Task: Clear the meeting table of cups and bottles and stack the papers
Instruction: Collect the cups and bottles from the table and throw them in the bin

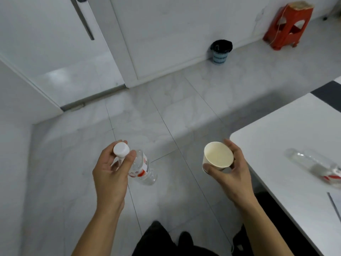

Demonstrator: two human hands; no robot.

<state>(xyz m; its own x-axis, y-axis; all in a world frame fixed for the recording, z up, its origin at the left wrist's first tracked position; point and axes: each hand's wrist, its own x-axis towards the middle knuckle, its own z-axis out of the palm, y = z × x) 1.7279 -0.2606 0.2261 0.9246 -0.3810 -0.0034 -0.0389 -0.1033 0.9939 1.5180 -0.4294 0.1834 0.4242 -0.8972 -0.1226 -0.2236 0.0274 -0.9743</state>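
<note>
Left hand (110,172) pinches a clear bottle (143,168) by its neck; right hand (227,169) grips an empty paper cup (217,157). Disposal run, likely: bin (221,51) well ahead. Second bottle (313,164) lies on the table (273,143), right of the cup hand

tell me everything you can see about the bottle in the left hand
The bottle is clear plastic with a white cap and a red and white label, and looks empty. It hangs tilted over the floor, cap toward the camera, base away. The left hand pinches its neck below the cap; nothing else touches it.
</note>
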